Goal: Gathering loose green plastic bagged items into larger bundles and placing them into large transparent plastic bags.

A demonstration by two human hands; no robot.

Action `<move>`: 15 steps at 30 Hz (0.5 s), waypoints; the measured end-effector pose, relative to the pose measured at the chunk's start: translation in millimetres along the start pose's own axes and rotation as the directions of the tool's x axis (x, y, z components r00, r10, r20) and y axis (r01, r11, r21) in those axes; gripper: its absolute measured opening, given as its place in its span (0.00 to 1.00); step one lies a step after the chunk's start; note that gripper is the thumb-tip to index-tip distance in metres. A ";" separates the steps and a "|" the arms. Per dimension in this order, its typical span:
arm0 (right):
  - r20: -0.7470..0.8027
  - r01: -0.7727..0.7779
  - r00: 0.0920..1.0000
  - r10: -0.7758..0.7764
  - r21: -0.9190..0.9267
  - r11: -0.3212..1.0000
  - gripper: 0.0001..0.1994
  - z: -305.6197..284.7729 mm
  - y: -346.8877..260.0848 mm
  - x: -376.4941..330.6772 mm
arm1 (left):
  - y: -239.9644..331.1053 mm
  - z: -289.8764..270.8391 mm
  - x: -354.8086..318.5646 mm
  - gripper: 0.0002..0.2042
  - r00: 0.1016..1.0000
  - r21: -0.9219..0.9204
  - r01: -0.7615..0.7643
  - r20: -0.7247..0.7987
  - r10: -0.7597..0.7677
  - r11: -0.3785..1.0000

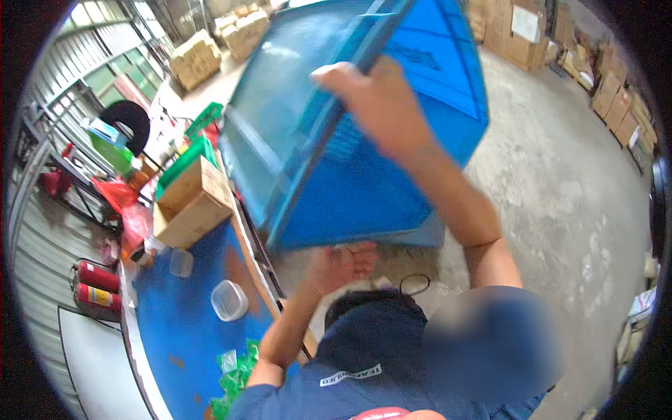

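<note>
A large blue plastic bin (371,203) is tilted up in front of me, with a pale, see-through panel (280,105) on its left side. My right hand (385,105) is closed over the bin's upper rim, thumb on the panel side and fingers toward the blue inside. Just below the lower edge of the bin is my left hand (343,266), palm up with its fingers stretched out. Whether the left fingertips touch the bin I cannot tell. The bin hides part of the floor behind it.
A blue-topped workbench (168,336) runs along my left, bearing clear plastic tubs (229,301), a cardboard box (192,203), a green tray (185,164) and green packets (238,378). Red fire extinguishers (98,290) stand by the wall. Cardboard boxes (514,31) line the far right.
</note>
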State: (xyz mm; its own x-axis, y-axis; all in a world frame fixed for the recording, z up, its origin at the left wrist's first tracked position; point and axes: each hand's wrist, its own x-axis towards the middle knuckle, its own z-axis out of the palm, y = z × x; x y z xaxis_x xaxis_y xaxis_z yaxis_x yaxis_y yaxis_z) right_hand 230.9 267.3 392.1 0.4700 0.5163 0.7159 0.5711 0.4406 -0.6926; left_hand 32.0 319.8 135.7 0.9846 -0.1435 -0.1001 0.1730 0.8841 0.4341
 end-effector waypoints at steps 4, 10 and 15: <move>0.068 -0.667 0.735 0.675 0.254 0.701 0.13 -95.8 160.7 29.3 | 33.3 -32.3 -23.9 0.23 0.776 0.399 -0.068 -0.555 0.300 0.915; -0.081 -0.944 0.258 0.963 0.192 0.269 0.08 -230.2 470.0 -29.7 | -63.1 -182.0 -163.4 0.09 0.055 0.126 -0.665 -0.974 0.217 0.736; -0.192 -0.978 0.137 0.972 -0.180 0.103 0.05 -240.9 609.6 -87.6 | -228.2 -151.3 -209.2 0.11 -0.168 -0.031 -0.658 -0.968 -0.188 0.752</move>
State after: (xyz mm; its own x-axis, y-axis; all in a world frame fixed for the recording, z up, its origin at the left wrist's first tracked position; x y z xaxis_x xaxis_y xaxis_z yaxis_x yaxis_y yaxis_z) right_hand 700.1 313.7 -71.7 0.7485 0.3583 -0.5580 -0.2801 -0.5919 -0.7558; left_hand -217.5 215.3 -77.8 -0.2237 0.2885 -0.9310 -0.5189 0.7733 0.3644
